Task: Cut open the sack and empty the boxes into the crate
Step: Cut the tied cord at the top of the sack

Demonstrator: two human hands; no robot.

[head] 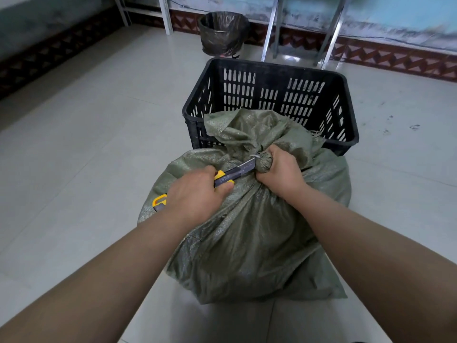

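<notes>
At frame centre, the right hand [279, 174] clenches the twisted neck of a bulging green woven-plastic sack [247, 231], apparently to steady it while the left hand [195, 194], wrapped round a yellow-and-grey utility knife [232, 175], sets the blade against the thin tie [258, 156]. A black slotted plastic crate [277, 69] stands just behind, upper centre, placed to receive the boxes, none yet visible.

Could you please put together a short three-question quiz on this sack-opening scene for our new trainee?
1. True or false: the left hand holds the utility knife.
2. Where does the black crate stand relative to the sack?
3. The right hand has its grip on: A) the crate's rim, B) the sack's tied neck, C) the knife's blade.
Key: 1 true; 2 beyond it, on its far side from the person; 3 B.
</notes>
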